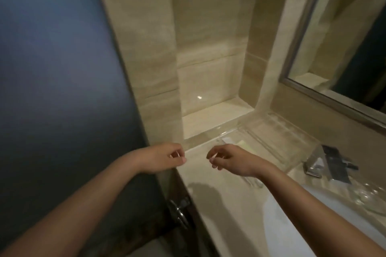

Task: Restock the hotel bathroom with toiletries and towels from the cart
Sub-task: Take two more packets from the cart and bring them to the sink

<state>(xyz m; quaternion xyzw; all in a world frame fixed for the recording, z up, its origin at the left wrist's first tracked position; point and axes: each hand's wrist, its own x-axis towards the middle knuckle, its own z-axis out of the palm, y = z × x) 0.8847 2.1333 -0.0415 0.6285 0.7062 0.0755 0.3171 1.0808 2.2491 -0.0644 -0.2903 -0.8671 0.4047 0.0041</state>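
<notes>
1. My left hand (167, 157) hangs over the left edge of the countertop (211, 175), fingers loosely curled toward the thumb. I see nothing between them.
2. My right hand (227, 157) hovers just beside it, nearer the middle of the countertop, curled the same narrow way and also holding nothing I can make out. The blur could hide something thin and clear.
3. The toiletries sit in the clear acrylic tray (282, 148) along the back edge of the countertop, under the mirror (344, 48), between the wall niche (213, 117) and the chrome faucet (325, 160). My right wrist covers its near corner.
4. At the tray's left end lie a white packet (228, 141) and a pale green one (242, 143), flat and close together. The rest of the tray looks bare, so I judge the restocking has only started.
5. I think my hands are held this way, low and close to that end, so I can square the packets up or reach for more.
6. The tray stands clear of the white basin (292, 215), probably to keep the packets dry.
7. A drinking glass (367, 198) stands at the right edge, well apart from my hands.
8. No towels and no cart are in view.
</notes>
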